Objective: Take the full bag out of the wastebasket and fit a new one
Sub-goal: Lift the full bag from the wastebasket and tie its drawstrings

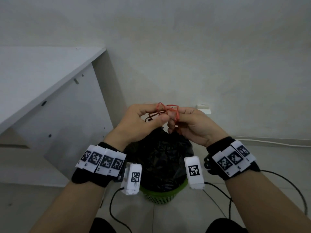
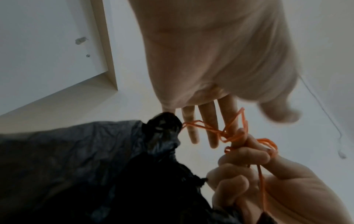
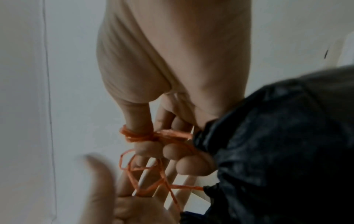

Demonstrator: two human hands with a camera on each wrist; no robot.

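Observation:
A full black bag (image 1: 159, 153) sits in the green mesh wastebasket (image 1: 161, 197), with its gathered neck (image 2: 164, 124) pulled up. Its red drawstring (image 1: 168, 108) runs up from the neck and is tangled between both hands just above the bag. My left hand (image 1: 158, 113) has the drawstring (image 2: 216, 131) looped over its fingers, with the thumb close beside it. My right hand (image 1: 180, 115) grips the drawstring (image 3: 141, 136), which is wound round the thumb while the curled fingers (image 3: 172, 151) hold the strands. The bag hides the basket's inside.
A white desk panel (image 1: 50, 81) stands close on the left of the basket. The wall lies straight behind, with a small white socket (image 1: 203, 108). A white cable (image 1: 269, 143) runs along the floor on the right. Black wrist cables (image 1: 286, 182) hang by my arms.

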